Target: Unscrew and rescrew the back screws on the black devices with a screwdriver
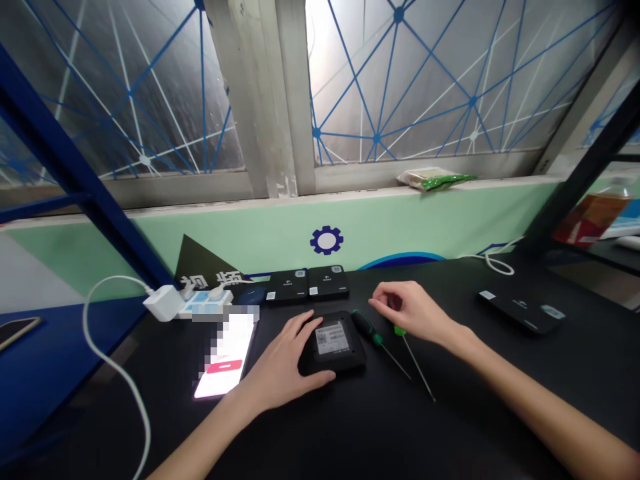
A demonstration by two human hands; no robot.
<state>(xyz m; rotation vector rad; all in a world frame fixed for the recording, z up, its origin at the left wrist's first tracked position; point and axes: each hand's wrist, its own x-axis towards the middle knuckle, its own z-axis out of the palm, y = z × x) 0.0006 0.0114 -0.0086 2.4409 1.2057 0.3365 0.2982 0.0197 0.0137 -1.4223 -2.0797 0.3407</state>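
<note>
A black box with a white label (333, 339) lies label side up on the black table (320, 433). My left hand (287, 360) rests around its left side, fingers apart, thumb at the near edge. To the box's right lies a dark green screwdriver (367, 328). Beside it is a second screwdriver with a bright green handle (400, 331), its shaft pointing toward me. Over that handle is my right hand (407, 310), fingers curled with thumb and index close together; whether anything small is between them is hidden.
Two black boxes, left (287, 287) and right (327, 283), stand near the wall. A lit phone (227, 357) lies left, by a power strip (206, 302) and white charger (164, 303). Another black box (520, 311) lies right. A snack packet (435, 179) sits on the sill.
</note>
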